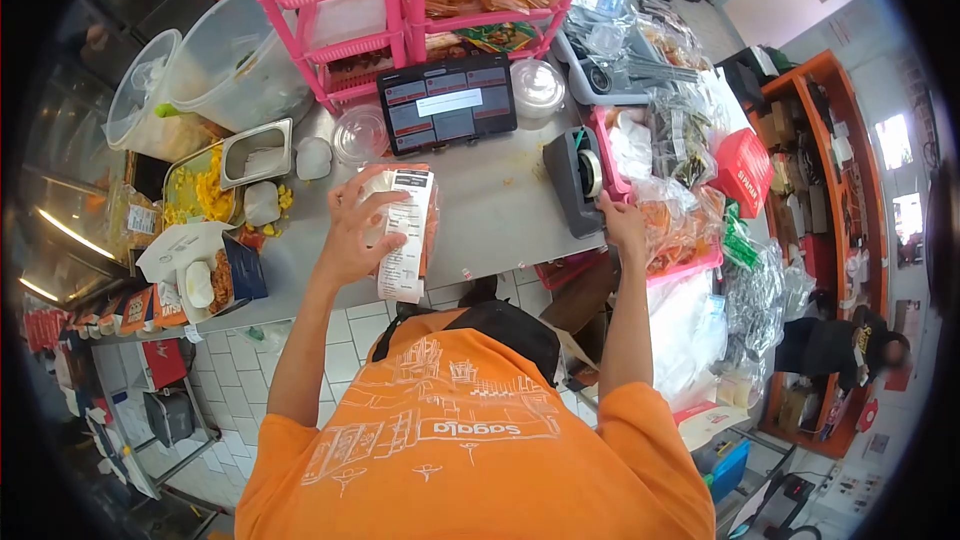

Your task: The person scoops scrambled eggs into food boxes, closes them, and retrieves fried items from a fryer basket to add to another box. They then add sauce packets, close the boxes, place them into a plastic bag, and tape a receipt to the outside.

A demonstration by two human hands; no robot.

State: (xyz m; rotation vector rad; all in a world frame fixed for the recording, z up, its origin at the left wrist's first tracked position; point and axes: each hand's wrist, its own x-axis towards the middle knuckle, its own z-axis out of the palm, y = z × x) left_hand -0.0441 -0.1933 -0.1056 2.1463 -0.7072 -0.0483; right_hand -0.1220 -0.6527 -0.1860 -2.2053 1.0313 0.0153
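Near the front edge of the bench (500, 210), the left hand (352, 228) spreads its fingers wide over a packet (430, 225) and pins a long receipt (403, 245) against it. The right hand (622, 222) rests at the near end of the tape dispenser (578, 178), fingers curled out of sight, so I cannot tell whether they hold any tape. The receipt's loose lower end seems to reach past the edge, so a slackened press could let it skew or drop to the floor, and a one-handed pull might drag the dispenser rather than free tape.
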